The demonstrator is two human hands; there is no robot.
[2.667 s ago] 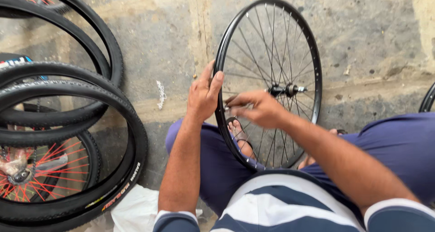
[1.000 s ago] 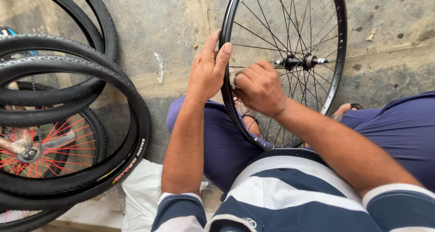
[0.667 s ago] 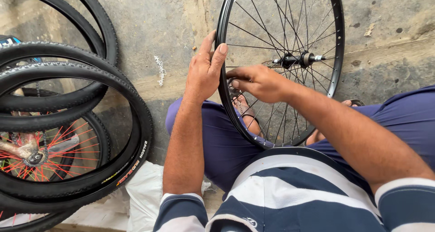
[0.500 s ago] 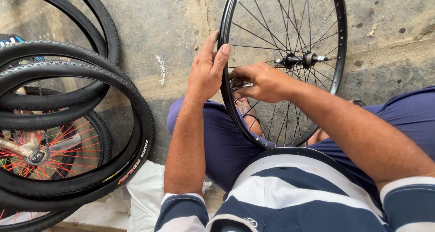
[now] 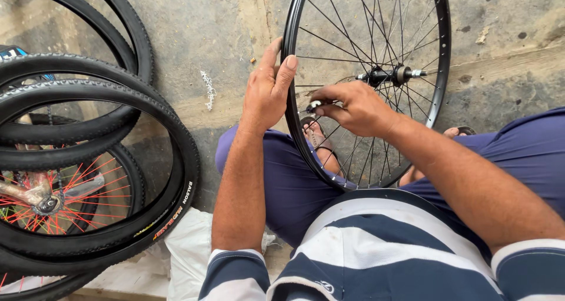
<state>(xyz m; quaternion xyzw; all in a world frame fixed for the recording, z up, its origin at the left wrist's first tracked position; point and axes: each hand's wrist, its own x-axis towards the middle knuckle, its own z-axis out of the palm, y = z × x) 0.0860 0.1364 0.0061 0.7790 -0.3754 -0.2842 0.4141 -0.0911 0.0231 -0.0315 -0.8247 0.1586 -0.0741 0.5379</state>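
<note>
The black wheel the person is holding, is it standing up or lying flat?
Standing up. The black wheel is on edge between the knees, left hand steadying its rim, right hand at the spokes.

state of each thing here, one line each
bare black spoked bicycle rim: upright, no tyre fitted
left hand: flat against the rim's edge
right hand: fingers pinching a small silver tool among the spokes
black knobbly tyres: loose, stacked leaning
red-spoked wheel: lying behind the tyres
</note>
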